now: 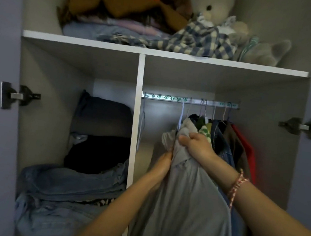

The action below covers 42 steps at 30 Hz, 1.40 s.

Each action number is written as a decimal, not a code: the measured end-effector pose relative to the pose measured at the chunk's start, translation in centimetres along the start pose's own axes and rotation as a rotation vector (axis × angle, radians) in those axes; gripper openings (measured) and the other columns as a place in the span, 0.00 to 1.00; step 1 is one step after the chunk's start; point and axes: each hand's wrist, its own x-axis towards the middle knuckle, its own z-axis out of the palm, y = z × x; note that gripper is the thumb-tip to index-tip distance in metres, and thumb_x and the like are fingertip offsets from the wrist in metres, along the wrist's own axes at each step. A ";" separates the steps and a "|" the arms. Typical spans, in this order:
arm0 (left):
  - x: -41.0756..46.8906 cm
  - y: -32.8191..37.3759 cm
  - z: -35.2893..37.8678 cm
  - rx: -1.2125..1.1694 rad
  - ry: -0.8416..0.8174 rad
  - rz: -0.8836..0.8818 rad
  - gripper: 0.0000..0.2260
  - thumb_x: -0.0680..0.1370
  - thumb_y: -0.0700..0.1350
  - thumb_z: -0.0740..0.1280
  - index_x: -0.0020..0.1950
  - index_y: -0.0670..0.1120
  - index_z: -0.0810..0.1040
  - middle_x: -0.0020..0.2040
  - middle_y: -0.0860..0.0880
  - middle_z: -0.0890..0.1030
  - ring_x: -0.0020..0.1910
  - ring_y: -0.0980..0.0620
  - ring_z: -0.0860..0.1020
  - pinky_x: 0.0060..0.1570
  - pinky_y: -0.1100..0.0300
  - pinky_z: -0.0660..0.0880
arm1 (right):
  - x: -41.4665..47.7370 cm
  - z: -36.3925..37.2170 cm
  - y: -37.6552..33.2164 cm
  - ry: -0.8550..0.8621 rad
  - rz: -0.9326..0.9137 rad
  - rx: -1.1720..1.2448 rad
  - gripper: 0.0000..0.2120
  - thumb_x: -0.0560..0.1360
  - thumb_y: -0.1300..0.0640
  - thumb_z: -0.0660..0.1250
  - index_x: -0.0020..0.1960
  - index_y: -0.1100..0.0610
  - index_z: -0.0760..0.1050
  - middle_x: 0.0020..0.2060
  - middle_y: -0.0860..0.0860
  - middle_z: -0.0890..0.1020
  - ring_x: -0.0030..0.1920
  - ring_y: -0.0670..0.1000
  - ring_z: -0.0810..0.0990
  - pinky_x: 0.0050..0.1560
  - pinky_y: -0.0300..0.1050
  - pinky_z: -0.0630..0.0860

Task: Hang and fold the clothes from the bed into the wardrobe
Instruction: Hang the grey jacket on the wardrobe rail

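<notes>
Grey shirt [186, 199] is hanging just below the rail [162, 97] in the right compartment. It is draping over a pale hanger [181, 115] whose hook is reaching up to the rail. Whether the hook is fully seated: cannot tell, too blurred.

Right hand [198, 144] is clamping bunched fabric at the shirt's neck, under the rail, likely steadying the top so it sits on the hanger's shoulders. Left hand [162, 165] is gripping the shirt's front edge a bit lower, fingertips partly hidden by cloth. The hands are close together, both closed on the shirt, probably tugging it straight. A corded bracelet [237, 185] is sitting on the right wrist.

Other hung clothes [225, 141] are crowding the rail's right end and touching the shirt. That is likely why the shirt is going in on their left, where the rail is bare.

Left of the rail, past the white divider [136, 115], folded jeans [69, 183] are lying under dark stacks [102, 115]. Above the rail, the top shelf [158, 51] is carrying a checked garment [198, 39] and a white teddy bear [212, 6].

Judging by this, the shirt is nearly hung and only letting go remains.
</notes>
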 end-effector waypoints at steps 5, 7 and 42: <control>4.9 -0.1 -0.5 -0.160 0.154 -0.129 0.21 0.82 0.54 0.52 0.66 0.40 0.71 0.60 0.42 0.75 0.61 0.46 0.73 0.57 0.56 0.70 | 5.5 3.3 3.2 0.043 0.047 -0.091 0.16 0.76 0.61 0.63 0.30 0.58 0.68 0.28 0.53 0.71 0.31 0.50 0.71 0.33 0.38 0.67; 6.6 0.8 -1.4 -0.230 0.115 0.003 0.22 0.81 0.58 0.52 0.60 0.44 0.76 0.59 0.40 0.78 0.58 0.43 0.76 0.61 0.51 0.72 | 8.6 4.4 3.2 0.115 0.000 -0.095 0.13 0.76 0.60 0.62 0.32 0.59 0.70 0.29 0.53 0.73 0.36 0.52 0.73 0.37 0.41 0.66; 18.4 4.3 2.1 0.046 0.365 0.277 0.15 0.79 0.43 0.58 0.65 0.43 0.74 0.60 0.45 0.78 0.59 0.47 0.76 0.60 0.57 0.72 | 28.0 3.5 5.1 0.225 -0.033 -0.373 0.14 0.79 0.59 0.57 0.58 0.66 0.74 0.57 0.63 0.77 0.58 0.62 0.76 0.56 0.50 0.73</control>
